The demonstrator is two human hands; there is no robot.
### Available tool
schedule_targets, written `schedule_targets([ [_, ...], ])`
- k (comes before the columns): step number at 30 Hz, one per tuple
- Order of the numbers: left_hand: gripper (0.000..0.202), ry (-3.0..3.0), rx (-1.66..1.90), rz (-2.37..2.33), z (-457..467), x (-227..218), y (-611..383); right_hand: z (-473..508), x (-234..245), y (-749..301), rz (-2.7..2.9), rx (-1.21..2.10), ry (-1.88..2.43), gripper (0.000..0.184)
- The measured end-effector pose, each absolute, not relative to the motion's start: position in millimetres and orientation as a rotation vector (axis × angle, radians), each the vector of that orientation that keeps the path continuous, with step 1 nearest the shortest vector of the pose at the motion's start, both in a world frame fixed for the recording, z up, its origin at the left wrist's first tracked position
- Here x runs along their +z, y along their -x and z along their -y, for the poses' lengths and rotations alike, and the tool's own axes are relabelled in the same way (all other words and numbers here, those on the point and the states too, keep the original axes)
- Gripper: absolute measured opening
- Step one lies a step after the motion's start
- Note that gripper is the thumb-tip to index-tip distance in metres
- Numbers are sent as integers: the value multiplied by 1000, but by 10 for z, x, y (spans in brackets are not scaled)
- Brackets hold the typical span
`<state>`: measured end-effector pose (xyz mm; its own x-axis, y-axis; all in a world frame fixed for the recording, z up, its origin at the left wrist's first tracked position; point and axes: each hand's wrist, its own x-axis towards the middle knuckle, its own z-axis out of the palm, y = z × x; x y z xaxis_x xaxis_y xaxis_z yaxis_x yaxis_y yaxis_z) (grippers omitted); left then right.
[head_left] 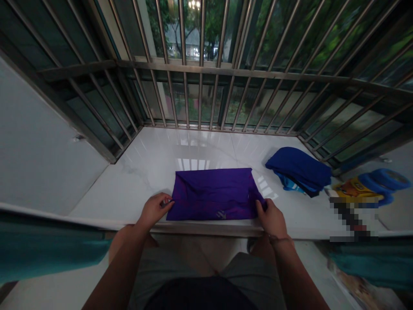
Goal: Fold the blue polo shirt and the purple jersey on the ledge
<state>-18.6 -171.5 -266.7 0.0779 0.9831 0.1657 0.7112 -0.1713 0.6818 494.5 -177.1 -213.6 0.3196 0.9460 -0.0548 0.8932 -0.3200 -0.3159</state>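
A purple garment (pixel 209 193), folded into a wide rectangle, lies on the white marble sill (pixel 135 189) right in front of me. Its front edge carries a small pale logo; whether it is a shirt or shorts I cannot tell. My left hand (pixel 157 210) pinches the garment's left edge between thumb and fingers. At the opposite end, my right hand (pixel 270 217) grips the right edge, where the fabric bunches and lifts a little around the fingertips.
Folded dark blue clothes (pixel 298 168) form a pile to the right. Beyond them lies a blue-lidded plastic jar (pixel 358 188) with a yellow label, near a pixelated patch. Metal window bars (pixel 200 69) enclose the sill's back and sides. Teal curtains (pixel 51 254) hang at both front corners.
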Motion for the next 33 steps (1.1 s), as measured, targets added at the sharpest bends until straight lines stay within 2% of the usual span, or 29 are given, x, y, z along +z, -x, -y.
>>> schedule_targets([
  [9, 27, -1894, 853, -1715, 1707, -2677, 152, 1914, -2423, -3848, 2075, 479, 1695, 9],
  [14, 27, -1898, 819, -1735, 1707, -2640, 133, 1942, -2518, -3686, 2164, 504, 1655, 19],
  [24, 25, -1901, 840, -1736, 1701, -2659, 136, 1882, -2168, -3736, 1915, 481, 1556, 17],
  [33, 25, -1908, 857, -1731, 1710, -2639, 132, 1720, -2057, -3722, 1717, 521, 1567, 24],
])
